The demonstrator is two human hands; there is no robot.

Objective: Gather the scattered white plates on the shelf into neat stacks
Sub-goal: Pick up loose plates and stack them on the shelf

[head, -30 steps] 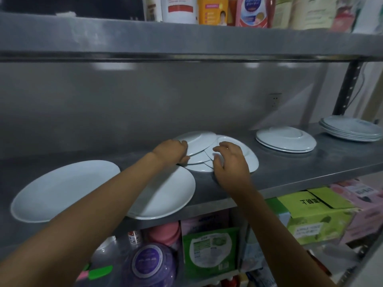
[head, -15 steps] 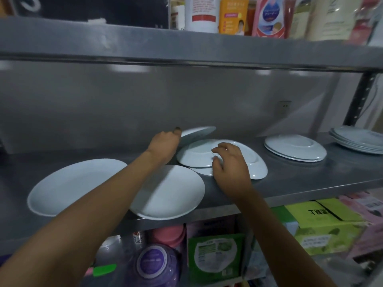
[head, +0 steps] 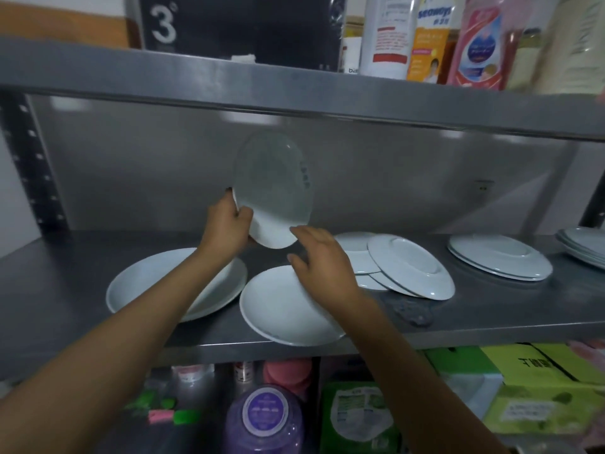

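Note:
My left hand (head: 227, 229) grips a small white plate (head: 273, 188) by its lower left rim and holds it tilted up on edge above the steel shelf (head: 491, 309). My right hand (head: 319, 260) hovers open just below that plate, fingers spread over the far rim of a large white plate (head: 281, 311) at the shelf's front edge. Another large plate (head: 157, 280) lies to the left, partly under my left forearm. A loose overlapping pile of upside-down small plates (head: 406, 267) sits right of my right hand. Further right are a low stack (head: 499, 258) and a stack at the frame edge (head: 586, 245).
The upper shelf (head: 294, 90) hangs low over the plates and carries bottles (head: 389, 34) and a dark box. A dark stain or rag (head: 414, 311) lies near the front edge. Below are boxes (head: 537, 385), a purple-lidded jar (head: 262, 417) and packets.
My left hand has lifted one small plate off the pile and tipped it upright. My right hand has left the pile and moved left, toward the large plate.

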